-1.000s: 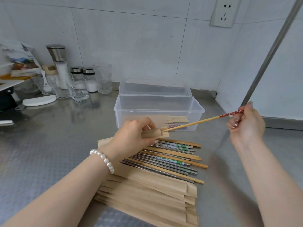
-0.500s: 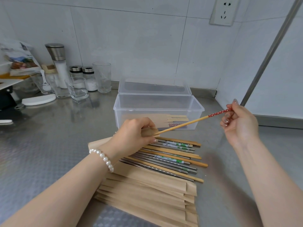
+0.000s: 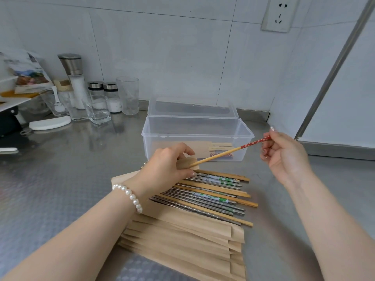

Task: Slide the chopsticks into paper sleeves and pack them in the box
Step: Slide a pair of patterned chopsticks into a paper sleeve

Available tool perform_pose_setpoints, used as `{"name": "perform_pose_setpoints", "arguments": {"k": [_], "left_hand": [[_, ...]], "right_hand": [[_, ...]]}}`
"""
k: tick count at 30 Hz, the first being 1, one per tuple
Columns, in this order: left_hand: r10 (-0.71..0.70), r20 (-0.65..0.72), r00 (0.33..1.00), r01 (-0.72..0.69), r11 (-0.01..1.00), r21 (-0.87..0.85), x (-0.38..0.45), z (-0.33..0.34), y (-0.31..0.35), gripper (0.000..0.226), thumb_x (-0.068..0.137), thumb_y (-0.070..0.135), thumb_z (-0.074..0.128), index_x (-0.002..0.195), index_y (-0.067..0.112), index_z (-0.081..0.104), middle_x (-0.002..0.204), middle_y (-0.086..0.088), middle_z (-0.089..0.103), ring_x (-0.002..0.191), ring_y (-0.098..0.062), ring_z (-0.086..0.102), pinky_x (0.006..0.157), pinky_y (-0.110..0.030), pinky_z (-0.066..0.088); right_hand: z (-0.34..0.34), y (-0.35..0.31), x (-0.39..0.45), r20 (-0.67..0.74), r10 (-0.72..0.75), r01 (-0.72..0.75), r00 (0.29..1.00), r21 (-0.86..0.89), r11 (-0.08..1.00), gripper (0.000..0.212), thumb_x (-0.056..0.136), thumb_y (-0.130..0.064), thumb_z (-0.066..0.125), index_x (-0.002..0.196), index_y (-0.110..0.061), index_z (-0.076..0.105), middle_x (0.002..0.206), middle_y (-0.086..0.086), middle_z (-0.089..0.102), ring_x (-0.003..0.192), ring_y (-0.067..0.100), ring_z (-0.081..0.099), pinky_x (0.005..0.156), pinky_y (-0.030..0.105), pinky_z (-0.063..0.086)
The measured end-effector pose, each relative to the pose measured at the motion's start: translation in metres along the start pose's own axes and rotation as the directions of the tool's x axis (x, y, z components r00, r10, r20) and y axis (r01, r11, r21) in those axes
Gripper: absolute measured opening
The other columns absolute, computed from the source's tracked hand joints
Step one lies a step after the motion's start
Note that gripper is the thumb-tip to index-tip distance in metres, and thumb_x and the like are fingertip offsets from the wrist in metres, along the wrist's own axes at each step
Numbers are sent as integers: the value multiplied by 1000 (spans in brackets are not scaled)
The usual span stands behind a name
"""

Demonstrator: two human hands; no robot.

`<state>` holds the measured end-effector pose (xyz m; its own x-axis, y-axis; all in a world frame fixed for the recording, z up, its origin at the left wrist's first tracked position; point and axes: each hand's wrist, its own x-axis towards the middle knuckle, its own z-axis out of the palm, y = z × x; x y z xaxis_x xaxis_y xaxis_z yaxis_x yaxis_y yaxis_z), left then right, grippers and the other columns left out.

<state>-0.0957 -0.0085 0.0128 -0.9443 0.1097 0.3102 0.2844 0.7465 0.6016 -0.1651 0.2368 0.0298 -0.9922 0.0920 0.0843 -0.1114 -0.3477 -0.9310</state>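
Pinching red-patterned chopstick point(image 3: 227, 154) end in right hand point(image 3: 284, 157), left hand point(image 3: 168, 165) gripping paper sleeve point(image 3: 189, 163) near the box point(image 3: 197, 136); feeding straight, keeping sleeve mouth open and steady.

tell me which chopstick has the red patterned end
The wooden chopstick pinched in the right hand, its tip entering the paper sleeve the left hand holds; the loose chopsticks show green print, bare wood or steel.
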Motion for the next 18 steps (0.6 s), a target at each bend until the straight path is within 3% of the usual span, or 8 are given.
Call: {"name": "perform_pose_setpoints", "arguments": {"k": [3, 6, 10, 13, 18], "left_hand": [[3, 7, 1000, -3, 1000, -11, 0, 0, 1, 40, 71, 24, 77, 104, 26, 56, 75, 13, 57, 77, -11, 54, 72, -24, 43], [-17, 31, 999, 19, 999, -44, 0, -3, 1, 41, 68, 27, 79, 102, 28, 55, 76, 10, 62, 75, -10, 57, 71, -23, 47], [-79, 80, 994, 97, 962, -256, 1, -12, 4, 26, 78, 22, 71, 100, 25, 57, 74, 4, 72, 67, -8, 63, 69, -22, 50], [-119, 29, 993, 122, 949, -291, 3, -16, 1, 22, 81, 10, 67, 95, 24, 59, 69, 8, 72, 63, 1, 63, 64, -9, 47], [-107, 23, 994, 109, 953, -283, 3, -15, 0, 17, 82, 10, 66, 89, 24, 59, 65, 12, 71, 61, 1, 63, 60, -8, 44]], "right_hand": [[5, 11, -2, 62, 71, -63, 996, -131, 989, 22, 93, -14, 51, 74, -9, 59, 45, -2, 56, 42, 9, 49, 41, 17, 39], [8, 16, -3, 55, 44, -35, 998, -149, 988, 21, 93, -8, 50, 75, -7, 60, 45, -1, 58, 41, 8, 50, 43, 17, 41], [2, 10, 0, 13, 8, -6, 1000, -112, 994, 20, 92, -8, 51, 75, -5, 59, 44, -2, 58, 40, 6, 51, 42, 16, 42], [-3, 7, 2, 12, 25, -23, 1000, -113, 993, 20, 92, -9, 52, 73, -6, 59, 43, -2, 57, 40, 7, 51, 42, 16, 42], [4, 5, -7, 204, 156, -98, 967, -269, 958, 16, 85, -9, 58, 71, -7, 63, 48, 2, 59, 43, 12, 50, 43, 18, 42]]}}
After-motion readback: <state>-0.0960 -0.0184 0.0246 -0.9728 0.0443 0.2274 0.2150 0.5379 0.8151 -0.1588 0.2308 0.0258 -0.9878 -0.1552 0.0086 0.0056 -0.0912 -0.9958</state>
